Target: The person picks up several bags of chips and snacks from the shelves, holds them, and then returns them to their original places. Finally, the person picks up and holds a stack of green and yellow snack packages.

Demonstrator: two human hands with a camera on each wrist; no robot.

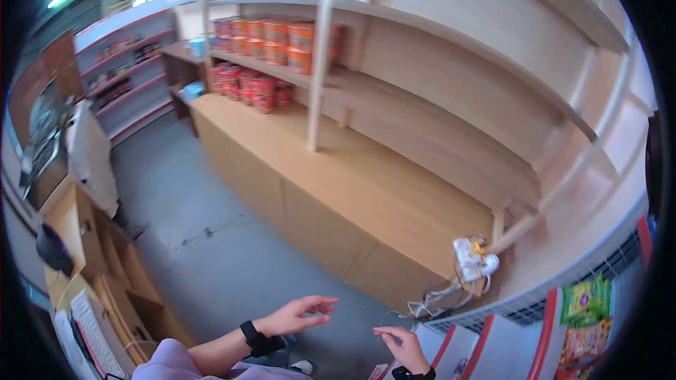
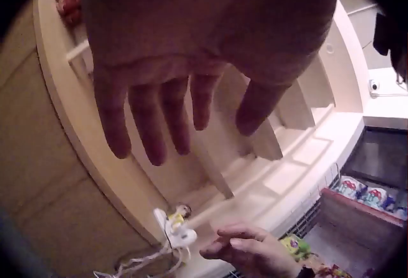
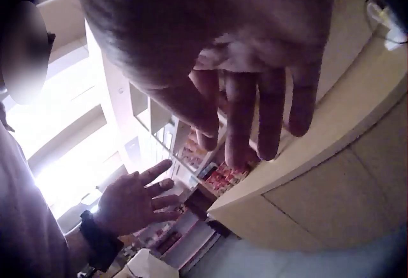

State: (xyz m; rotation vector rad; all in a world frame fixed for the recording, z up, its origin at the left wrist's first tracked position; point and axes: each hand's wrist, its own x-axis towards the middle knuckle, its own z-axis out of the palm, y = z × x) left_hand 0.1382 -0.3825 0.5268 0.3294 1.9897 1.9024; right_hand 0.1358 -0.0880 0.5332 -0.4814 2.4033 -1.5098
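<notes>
My left hand (image 1: 299, 315) is held out over the grey floor with its fingers extended and nothing in it. A dark band circles that wrist. To its right, my right hand (image 1: 403, 346) hangs in the air beside a red-edged shelf rack (image 1: 486, 341), its fingers loosely bent and holding nothing. The left wrist view shows the left palm (image 2: 191, 48) from close by, fingers spread. In the right wrist view the right fingers (image 3: 239, 115) point down, apart from any object. A white power strip (image 1: 473, 259) with tangled cables lies ahead of the right hand, at the wooden shelf's end.
A long wooden shelf unit (image 1: 380, 190) runs along the right side, with red tubs (image 1: 246, 88) and orange tubs (image 1: 274, 46) at its far end. Snack packets (image 1: 586, 302) sit on the rack at right. A white keyboard (image 1: 97, 331) lies at lower left.
</notes>
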